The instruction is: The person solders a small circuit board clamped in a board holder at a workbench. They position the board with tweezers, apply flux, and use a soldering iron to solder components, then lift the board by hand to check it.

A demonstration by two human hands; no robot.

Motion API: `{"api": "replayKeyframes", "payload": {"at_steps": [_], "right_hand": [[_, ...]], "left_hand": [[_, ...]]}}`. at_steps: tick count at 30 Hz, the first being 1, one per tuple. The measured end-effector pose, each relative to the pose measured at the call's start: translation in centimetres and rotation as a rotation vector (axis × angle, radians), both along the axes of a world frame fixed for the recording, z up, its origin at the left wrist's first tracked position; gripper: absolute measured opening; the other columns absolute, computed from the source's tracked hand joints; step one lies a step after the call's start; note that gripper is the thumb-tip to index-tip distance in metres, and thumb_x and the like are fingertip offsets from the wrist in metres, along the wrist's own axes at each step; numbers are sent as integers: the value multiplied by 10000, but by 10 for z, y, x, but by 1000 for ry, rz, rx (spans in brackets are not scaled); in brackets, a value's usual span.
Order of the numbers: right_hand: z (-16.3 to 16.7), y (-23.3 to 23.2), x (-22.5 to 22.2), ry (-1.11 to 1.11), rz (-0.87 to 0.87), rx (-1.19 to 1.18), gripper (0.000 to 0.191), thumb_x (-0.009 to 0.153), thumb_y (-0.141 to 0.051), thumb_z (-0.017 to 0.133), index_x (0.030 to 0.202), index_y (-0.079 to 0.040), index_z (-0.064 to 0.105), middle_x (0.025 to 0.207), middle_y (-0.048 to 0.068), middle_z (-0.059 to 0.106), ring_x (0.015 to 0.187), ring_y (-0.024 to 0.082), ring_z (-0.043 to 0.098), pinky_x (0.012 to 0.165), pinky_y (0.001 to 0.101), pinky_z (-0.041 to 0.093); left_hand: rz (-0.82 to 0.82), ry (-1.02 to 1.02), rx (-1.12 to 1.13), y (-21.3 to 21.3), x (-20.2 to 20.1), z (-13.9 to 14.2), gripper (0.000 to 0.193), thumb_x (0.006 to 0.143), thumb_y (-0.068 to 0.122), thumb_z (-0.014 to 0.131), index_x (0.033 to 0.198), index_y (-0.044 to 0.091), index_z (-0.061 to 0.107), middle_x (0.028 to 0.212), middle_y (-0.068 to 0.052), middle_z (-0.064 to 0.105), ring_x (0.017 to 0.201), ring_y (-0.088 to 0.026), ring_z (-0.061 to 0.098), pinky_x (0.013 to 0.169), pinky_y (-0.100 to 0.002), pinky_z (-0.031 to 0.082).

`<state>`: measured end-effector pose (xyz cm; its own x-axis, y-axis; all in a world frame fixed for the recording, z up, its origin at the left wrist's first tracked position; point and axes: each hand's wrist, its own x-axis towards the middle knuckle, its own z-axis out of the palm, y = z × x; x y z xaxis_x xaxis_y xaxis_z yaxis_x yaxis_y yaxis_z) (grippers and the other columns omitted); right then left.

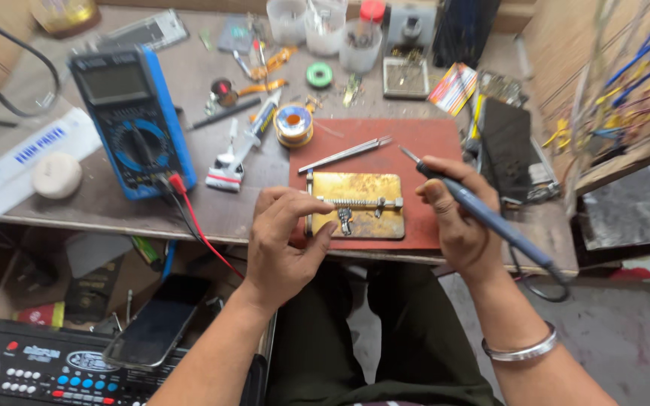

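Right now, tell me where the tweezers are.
The tweezers lie on the red mat, just above the brass holder plate, left of the soldering iron tip and right of the solder spool.
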<state>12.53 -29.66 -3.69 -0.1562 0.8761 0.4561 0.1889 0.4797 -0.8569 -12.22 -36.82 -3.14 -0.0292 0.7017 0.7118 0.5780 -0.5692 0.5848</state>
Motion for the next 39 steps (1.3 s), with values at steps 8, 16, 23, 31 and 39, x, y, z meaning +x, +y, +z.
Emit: {"api": "replayKeyframes", "payload": {"at_steps": [8, 16, 23, 31, 39], "right_hand": [[30, -21, 6, -80, -101, 51, 328, 1014, -308, 649, 1240, -73, 686, 910, 50, 764, 835, 108, 726, 737, 244, 555], [38, -30, 11, -159, -161, 14, 308, 981, -313, 642, 1208, -116, 706, 892, 38, 783, 823, 113, 746, 660, 268, 505], [31, -25, 14, -2, -77, 18, 294, 1012, -266, 635, 1232, -76, 680, 899, 54, 745, 819, 105, 700, 732, 252, 559], [24, -22, 16, 84, -67, -46, 284, 1025, -240, 621, 1230, -51, 676, 907, 49, 728, 803, 92, 679, 740, 245, 565], [30, -25, 14, 64, -69, -35, 293, 1021, -254, 632, 1226, -51, 680, 898, 51, 730, 804, 97, 680, 732, 247, 568]], "left_hand": [[212, 164, -97, 7, 18, 42, 187, 836, 198, 773, 1011, 134, 751, 968, -23, 709, 1034, -260, 588, 898, -419, 431], [402, 780, -497, 69, 30, 59, 220, 819, 335, 769, 940, 153, 796, 1003, -59, 704, 1058, -292, 599, 831, -464, 440], [421, 625, -385, 65, 26, 71, 154, 857, 297, 753, 857, 150, 800, 836, -50, 741, 883, -275, 683, 782, -465, 465], [111, 132, -215, 48, 10, 112, 111, 828, 192, 781, 865, 88, 772, 842, -75, 773, 756, -210, 775, 715, -337, 599], [189, 189, -320, 53, 24, 95, 114, 840, 144, 775, 833, 32, 756, 858, -127, 735, 760, -282, 704, 681, -413, 531]]}}
